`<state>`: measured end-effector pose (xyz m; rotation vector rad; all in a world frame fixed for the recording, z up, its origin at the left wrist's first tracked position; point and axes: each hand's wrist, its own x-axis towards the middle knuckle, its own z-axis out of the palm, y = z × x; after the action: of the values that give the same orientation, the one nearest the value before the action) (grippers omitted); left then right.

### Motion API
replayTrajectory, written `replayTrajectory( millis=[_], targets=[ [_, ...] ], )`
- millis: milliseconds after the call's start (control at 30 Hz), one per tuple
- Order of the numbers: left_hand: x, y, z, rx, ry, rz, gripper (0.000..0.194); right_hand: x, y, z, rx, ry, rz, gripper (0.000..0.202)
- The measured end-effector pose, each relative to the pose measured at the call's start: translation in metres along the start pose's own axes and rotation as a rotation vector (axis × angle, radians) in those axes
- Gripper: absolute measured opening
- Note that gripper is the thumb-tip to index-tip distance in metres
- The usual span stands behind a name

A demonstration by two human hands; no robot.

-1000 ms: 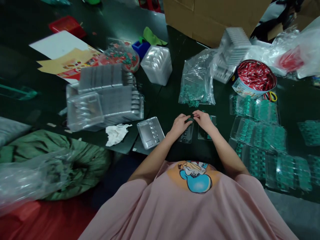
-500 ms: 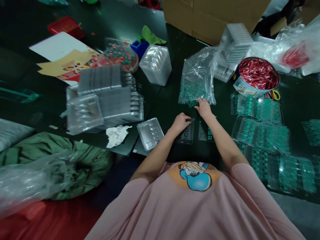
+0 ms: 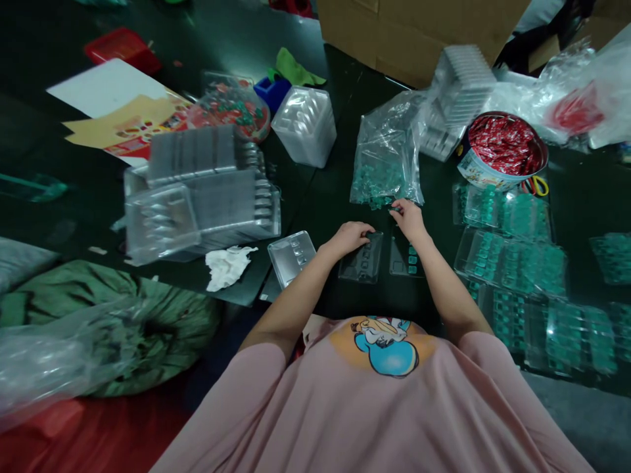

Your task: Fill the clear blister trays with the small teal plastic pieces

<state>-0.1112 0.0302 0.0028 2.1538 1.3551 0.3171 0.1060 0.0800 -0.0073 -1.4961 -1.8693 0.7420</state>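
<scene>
My left hand (image 3: pixel 351 238) is closed over the upper edge of a clear plastic blister tray (image 3: pixel 359 266) lying flat. Its fingertips press together near the top recess, and whatever they hold is too small to make out. With finger and thumb pinched, my right hand (image 3: pixel 409 220) has a small green plastic piece (image 3: pixel 396 209) at its tips. That hand is just below a clear bag (image 3: pixel 389 141) whose open end spills similar green pieces. Under the right wrist lies another clear tray (image 3: pixel 400 261), with green pieces in its recesses. A further blister tray (image 3: pixel 288 256) rests beside my left forearm.
Stacked clear trays (image 3: pixel 217 203) stand on the left, with crumpled white tissue (image 3: pixel 229 266) before them. At right are a tin of red wrapped packets (image 3: pixel 507 144), yellow-handled scissors (image 3: pixel 541 186) and rows of green-filled trays (image 3: pixel 513 259). A cardboard box (image 3: pixel 419 36) stands behind.
My right hand has drawn back slightly from the bag's open end with a green piece between its fingertips. My left hand has shifted a little to the left at the tray's upper edge.
</scene>
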Motion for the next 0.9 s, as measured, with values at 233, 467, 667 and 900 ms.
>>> replayTrajectory(
  millis=[233, 467, 667, 900],
  targets=[
    [-0.004, 0.004, 0.002, -0.077, 0.039, -0.014, 0.019, -0.043, -0.002, 0.003, 0.512, -0.058, 0.174, 0.027],
    [-0.010, 0.008, -0.004, -0.190, 0.110, -0.063, 0.045, -0.077, -0.022, 0.006, 0.791, -0.110, 0.311, 0.037],
    [-0.031, 0.039, 0.016, -0.718, 0.367, -0.115, 0.043, -0.092, -0.040, 0.007, 0.881, -0.131, 0.317, 0.038],
    [-0.046, 0.046, 0.030, -0.919, 0.438, -0.145, 0.033, -0.098, -0.047, 0.014, 0.910, -0.163, 0.262, 0.033]
  ],
)
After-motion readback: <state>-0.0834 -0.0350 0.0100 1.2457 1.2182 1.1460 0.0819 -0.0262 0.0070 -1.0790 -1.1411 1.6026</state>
